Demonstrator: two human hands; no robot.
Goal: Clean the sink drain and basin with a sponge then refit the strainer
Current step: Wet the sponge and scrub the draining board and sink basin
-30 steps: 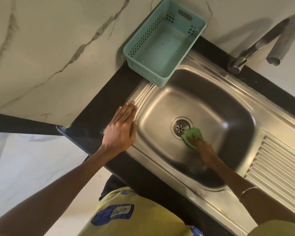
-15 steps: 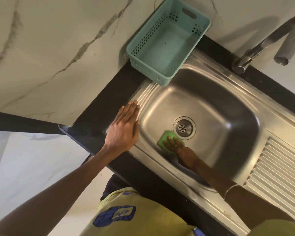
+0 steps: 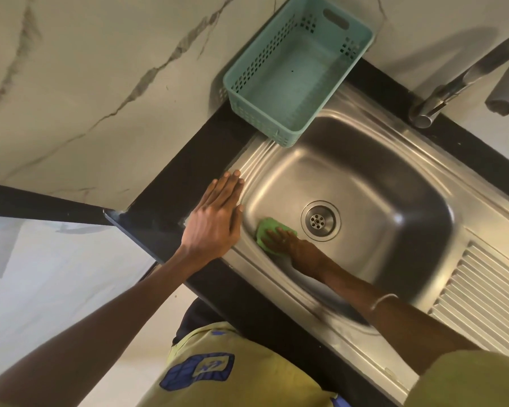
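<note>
Head view, 1 frame, as I logged it from my remote station.

Item 1: steel sink, set in a black counter; ribbed drainboard at its right.

Item 2: drain with perforated strainer seated in it, at the middle of the basin floor.

Item 3: green sponge, lay on the basin floor just left of the drain, close to the basin's left wall.

Item 4: right hand, fingers spread flat over the sponge, pressing it down; a thin bangle circled that forearm.

Item 5: left hand, fingers straight and together, rested palm-down on the sink's left rim, holding nothing.

Item 6: teal perforated basket, stood at the sink's far left corner.

Item 7: tap, beyond the basin.
</note>
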